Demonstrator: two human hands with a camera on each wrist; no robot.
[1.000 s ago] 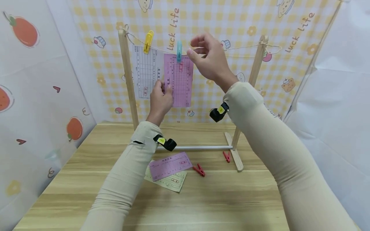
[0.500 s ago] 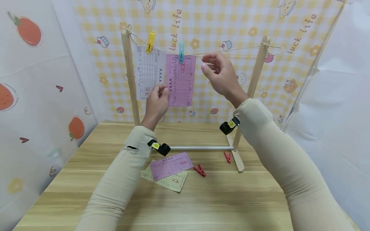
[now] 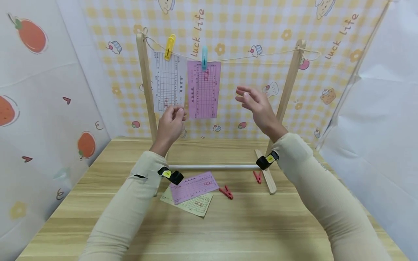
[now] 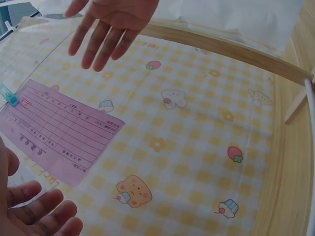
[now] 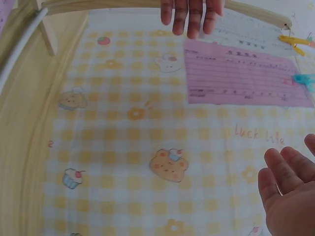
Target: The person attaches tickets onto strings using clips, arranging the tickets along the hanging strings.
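Observation:
A pink printed slip (image 3: pixel 204 94) hangs from a string, gripped at its top by a light blue clothespin (image 3: pixel 204 58). Left of it a white printed slip (image 3: pixel 166 81) hangs under a yellow clothespin (image 3: pixel 169 47). My left hand (image 3: pixel 170 125) is in front of the white slip's lower edge, its fingers loosely bent around nothing. To the right of the pink slip, my right hand (image 3: pixel 258 108) is in the air with relaxed fingers, holding nothing. In the left wrist view the pink slip (image 4: pixel 61 132) lies between both hands, apart from them.
The string (image 3: pixel 251 57) runs between two wooden posts (image 3: pixel 290 81), joined low down by a white rod (image 3: pixel 212 167). On the table lie another pink slip (image 3: pixel 194 187) over a pale yellow slip (image 3: pixel 199 205), plus a red clothespin (image 3: pixel 226 192) and a second red clothespin (image 3: pixel 257 177).
My left hand has let go of the hanging pink slip's edge and moved down and left. My right hand has moved away from the blue clothespin, down and right.

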